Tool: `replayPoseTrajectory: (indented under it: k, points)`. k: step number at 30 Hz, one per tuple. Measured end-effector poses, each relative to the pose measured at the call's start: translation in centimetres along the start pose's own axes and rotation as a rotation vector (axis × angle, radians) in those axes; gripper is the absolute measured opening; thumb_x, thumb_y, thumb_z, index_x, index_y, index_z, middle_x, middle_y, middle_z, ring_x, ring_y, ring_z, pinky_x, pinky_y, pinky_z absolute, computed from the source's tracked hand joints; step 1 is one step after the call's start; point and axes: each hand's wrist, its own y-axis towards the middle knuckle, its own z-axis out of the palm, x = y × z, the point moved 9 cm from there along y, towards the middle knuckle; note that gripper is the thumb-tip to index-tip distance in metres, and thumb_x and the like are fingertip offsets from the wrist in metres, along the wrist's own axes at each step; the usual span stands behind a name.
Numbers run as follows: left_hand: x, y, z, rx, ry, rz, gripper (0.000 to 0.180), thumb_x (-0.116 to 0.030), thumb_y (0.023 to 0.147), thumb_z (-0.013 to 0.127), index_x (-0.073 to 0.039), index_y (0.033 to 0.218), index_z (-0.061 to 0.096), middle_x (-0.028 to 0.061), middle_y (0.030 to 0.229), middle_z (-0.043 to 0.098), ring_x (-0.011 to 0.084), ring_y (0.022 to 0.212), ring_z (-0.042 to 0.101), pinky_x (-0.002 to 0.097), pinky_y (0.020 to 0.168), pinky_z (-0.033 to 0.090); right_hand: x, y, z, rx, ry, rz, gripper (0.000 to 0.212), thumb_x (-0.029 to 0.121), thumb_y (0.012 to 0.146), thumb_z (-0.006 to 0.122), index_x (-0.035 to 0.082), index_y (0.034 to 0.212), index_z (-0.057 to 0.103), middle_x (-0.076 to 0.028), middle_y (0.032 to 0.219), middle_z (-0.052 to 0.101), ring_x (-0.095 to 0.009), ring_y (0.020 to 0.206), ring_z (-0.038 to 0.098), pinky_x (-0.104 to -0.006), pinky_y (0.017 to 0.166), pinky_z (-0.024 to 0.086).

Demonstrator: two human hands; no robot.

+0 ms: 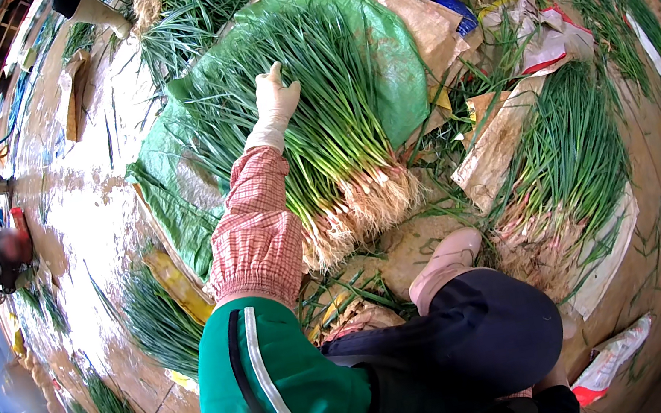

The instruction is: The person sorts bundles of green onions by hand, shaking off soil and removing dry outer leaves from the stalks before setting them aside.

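My left hand (277, 98), in a pale glove, reaches out over a large pile of green onions (322, 95). It rests on their green leaves, with the thumb apart from the other fingers and nothing visibly gripped. The onions lie side by side, leaves pointing away from me and pale, rooted ends (369, 205) toward me. Beneath them is a green plastic sheet (395, 66). A red checked sleeve cover (255, 218) wraps my left forearm. My right hand does not show.
More green onions (571, 142) lie on sacking at the right, and another bundle (159, 316) at the left. My boot (451, 261) stands just before the roots. Wet floor (93, 209) stretches left, where a person (2, 258) crouches. Another boot (97, 17) shows at the top.
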Motion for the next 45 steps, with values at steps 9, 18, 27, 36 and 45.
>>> replayPoseTrajectory:
  k: [9, 18, 27, 36, 45]
  points:
    - [0.4, 1.1, 0.2, -0.102, -0.02, -0.157, 0.032, -0.018, 0.083, 0.065, -0.013, 0.114, 0.065, 0.0153, 0.103, 0.058, 0.0321, 0.097, 0.06, 0.0374, 0.087, 0.048, -0.1, 0.3, -0.6, -0.014, -0.004, -0.003, 0.051, 0.029, 0.082, 0.062, 0.004, 0.125, 0.053, -0.019, 0.099, 0.066, -0.034, 0.091, 0.064, -0.0407, 0.08, 0.051]
    - [3.3, 1.4, 2.6, -0.169, -1.201, -0.505, 0.024, -0.024, 0.096, 0.049, -0.009, 0.092, 0.068, -0.0014, 0.076, 0.059, 0.0113, 0.06, 0.051, 0.0301, 0.066, 0.046, -0.4, 0.9, -0.9, -0.024, -0.008, -0.008, 0.051, 0.028, 0.082, 0.062, 0.004, 0.126, 0.052, -0.019, 0.099, 0.066, -0.034, 0.091, 0.064, -0.0411, 0.08, 0.051]
    - [11.4, 1.4, 4.6, -0.549, -1.251, -0.856, 0.033, -0.023, 0.093, 0.049, -0.01, 0.069, 0.068, 0.0003, 0.062, 0.052, 0.0149, 0.056, 0.043, 0.0312, 0.051, 0.036, 0.0, 1.4, -0.3, -0.018, 0.019, -0.026, 0.05, 0.027, 0.082, 0.062, 0.004, 0.126, 0.052, -0.02, 0.099, 0.066, -0.035, 0.091, 0.064, -0.0415, 0.08, 0.051]
    - [6.2, 1.4, 2.0, 0.052, -1.065, -0.637, 0.035, -0.032, 0.101, 0.04, -0.008, 0.098, 0.065, -0.0015, 0.063, 0.045, 0.0129, 0.051, 0.039, 0.0313, 0.054, 0.041, -0.7, 1.5, -0.6, -0.04, 0.044, -0.028, 0.05, 0.027, 0.082, 0.061, 0.004, 0.126, 0.052, -0.02, 0.099, 0.066, -0.035, 0.091, 0.064, -0.042, 0.079, 0.051]
    - [5.8, 0.9, 1.8, 0.53, -1.716, -0.29, 0.023, -0.024, 0.098, 0.046, -0.015, 0.115, 0.059, 0.0016, 0.097, 0.062, 0.0177, 0.089, 0.058, 0.0393, 0.094, 0.041, -1.3, 1.7, -0.4, -0.043, 0.041, -0.043, 0.05, 0.026, 0.082, 0.061, 0.004, 0.126, 0.051, -0.02, 0.099, 0.066, -0.035, 0.091, 0.064, -0.0424, 0.079, 0.051]
